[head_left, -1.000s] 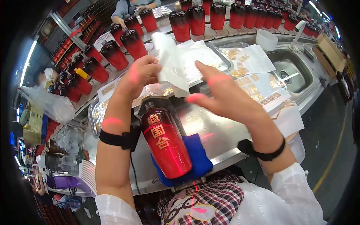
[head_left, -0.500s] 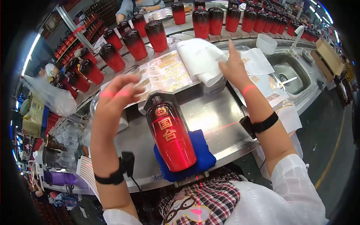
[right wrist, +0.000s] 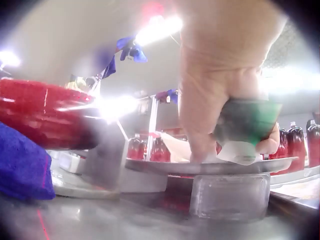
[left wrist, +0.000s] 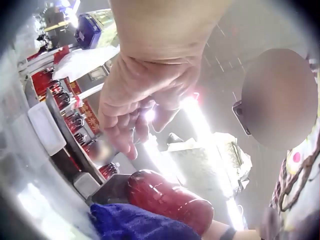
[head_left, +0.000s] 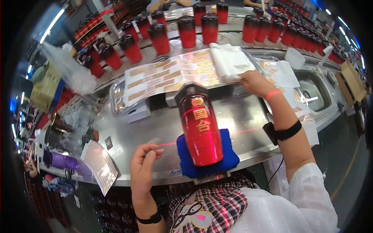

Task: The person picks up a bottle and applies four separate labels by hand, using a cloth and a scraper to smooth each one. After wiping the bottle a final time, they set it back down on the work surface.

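A red bottle with a dark shoulder and gold characters (head_left: 202, 132) lies on a blue cloth (head_left: 231, 155), its neck in a grey angled holder (head_left: 180, 93). Left of the cloth my left hand (head_left: 143, 169) hangs above the metal worktop, fingers loosely bent; nothing clear shows in its grasp. The left wrist view shows that hand (left wrist: 145, 95) over the bottle's side. Beyond the bottle, my right hand (head_left: 258, 83) pinches the near edge of a folded-over white sheet (head_left: 229, 60). In the right wrist view a blurred dark green patch (right wrist: 247, 120) lies between the right hand's (right wrist: 220, 85) fingers.
Sheets of gold decals (head_left: 155, 79) cover a tray behind the bottle. Red and black bottles (head_left: 186, 33) stand in a row beyond. A sink (head_left: 311, 93) and white bowl (head_left: 295, 58) are at right, a striped sheet (head_left: 100, 165) at front left.
My left hand has come down from beside the holder to left of the blue cloth. The white sheet, earlier raised, now lies lower over the decals, with my right hand at its edge.
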Available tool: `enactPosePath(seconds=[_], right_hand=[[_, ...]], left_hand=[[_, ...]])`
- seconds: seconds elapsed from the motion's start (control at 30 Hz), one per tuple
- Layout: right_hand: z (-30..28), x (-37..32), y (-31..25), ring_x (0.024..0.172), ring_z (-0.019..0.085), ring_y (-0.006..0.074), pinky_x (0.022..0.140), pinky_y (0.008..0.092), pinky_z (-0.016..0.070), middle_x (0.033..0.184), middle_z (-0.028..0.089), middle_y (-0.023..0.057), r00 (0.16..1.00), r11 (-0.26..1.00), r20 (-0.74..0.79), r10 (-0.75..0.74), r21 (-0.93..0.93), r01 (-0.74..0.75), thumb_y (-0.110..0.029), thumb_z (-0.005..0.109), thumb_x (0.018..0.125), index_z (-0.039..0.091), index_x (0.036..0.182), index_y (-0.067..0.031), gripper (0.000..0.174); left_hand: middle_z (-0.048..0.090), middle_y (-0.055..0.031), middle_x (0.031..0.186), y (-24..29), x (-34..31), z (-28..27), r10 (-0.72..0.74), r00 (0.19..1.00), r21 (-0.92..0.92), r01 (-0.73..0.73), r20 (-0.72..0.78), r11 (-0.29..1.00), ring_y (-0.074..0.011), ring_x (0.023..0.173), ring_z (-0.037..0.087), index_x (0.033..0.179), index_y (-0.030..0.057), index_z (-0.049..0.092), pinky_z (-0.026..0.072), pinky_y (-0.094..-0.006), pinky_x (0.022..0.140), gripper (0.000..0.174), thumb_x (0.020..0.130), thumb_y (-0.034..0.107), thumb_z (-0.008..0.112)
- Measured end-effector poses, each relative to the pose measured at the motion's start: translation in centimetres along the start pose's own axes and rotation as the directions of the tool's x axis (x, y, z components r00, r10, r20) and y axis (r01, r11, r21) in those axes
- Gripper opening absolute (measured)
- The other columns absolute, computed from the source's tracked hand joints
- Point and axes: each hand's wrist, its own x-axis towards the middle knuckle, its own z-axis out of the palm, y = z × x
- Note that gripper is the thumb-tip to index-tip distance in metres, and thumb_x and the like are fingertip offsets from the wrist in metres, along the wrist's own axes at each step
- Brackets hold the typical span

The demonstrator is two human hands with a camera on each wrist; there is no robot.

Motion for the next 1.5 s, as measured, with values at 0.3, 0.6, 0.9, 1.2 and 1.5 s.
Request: enactPosePath(seconds=[0.3, 0.6, 0.9, 1.2, 1.5], right_hand=[[-0.4, -1.8, 2.0, 0.078, 0.062, 0.0168, 0.058, 0.0334, 0.0542, 0.1, 0.064, 0.0058, 0.86, 0.199, -0.103, 0.5, 0.98, 0.002, -0.016, 0.052, 0.097, 0.061, 0.122, -0.0092, 0.027], [-2.4, -5.5, 3.1, 0.088, 0.066, 0.0258, 0.062, 0.0438, 0.06, 0.107, 0.064, 0.0119, 0.814, -0.126, -0.172, 0.554, 0.95, 0.287, -0.013, 0.053, 0.097, 0.056, 0.122, -0.0053, 0.027], [-4.0, -10.5, 4.5, 0.094, 0.064, 0.029, 0.064, 0.0469, 0.0581, 0.114, 0.061, 0.013, 0.825, -0.28, -0.219, 0.52, 0.869, 0.407, -0.012, 0.053, 0.097, 0.051, 0.128, -0.0066, 0.031], [-3.7, -14.7, 6.3, 0.091, 0.067, 0.0284, 0.068, 0.0468, 0.0594, 0.111, 0.063, 0.0129, 0.818, -0.186, -0.21, 0.535, 0.916, 0.356, -0.013, 0.059, 0.095, 0.053, 0.126, -0.0052, 0.033], [-5.8, -18.0, 8.3, 0.103, 0.064, 0.031, 0.074, 0.0509, 0.0582, 0.118, 0.06, 0.0153, 0.748, -0.114, -0.31, 0.587, 0.883, 0.455, -0.013, 0.056, 0.096, 0.05, 0.129, -0.0045, 0.034]], left_hand=[[0.064, -0.0059, 0.093, -6.2, -1.0, 1.4, -0.036, 0.996, -0.025, 0.034, -0.079, 0.999, -0.014, 0.088, 0.063, 0.104, 0.0008, 0.061, 0.0491, -0.027, 0.079, 0.019, 0.099, 0.016, 0.052], [0.062, -0.0029, 0.091, -7.0, -1.3, 2.3, 0.081, 0.996, 0.228, -0.068, -0.047, 0.971, -0.0095, 0.083, 0.06, 0.101, 0.0003, 0.061, 0.0478, -0.0245, 0.076, 0.016, 0.099, 0.014, 0.053], [0.06, -0.0026, 0.088, -7.8, -1.4, 2.3, 0.13, 0.991, 0.233, -0.117, -0.04, 0.965, -0.0092, 0.08, 0.058, 0.098, 0.0001, 0.061, 0.0463, -0.0249, 0.075, 0.015, 0.099, 0.012, 0.052], [0.061, -0.0026, 0.089, -7.5, -1.3, 2.1, 0.107, 0.994, 0.218, -0.099, -0.024, 0.971, -0.0081, 0.079, 0.056, 0.098, 0.0015, 0.061, 0.045, -0.0232, 0.073, 0.015, 0.099, 0.013, 0.052], [0.062, -0.0038, 0.092, -5.2, -2.3, 4.1, 0.197, 0.979, 0.247, -0.179, -0.05, 0.952, -0.0093, 0.081, 0.056, 0.1, 0.0011, 0.061, 0.0439, -0.0247, 0.075, 0.017, 0.101, 0.014, 0.049]])
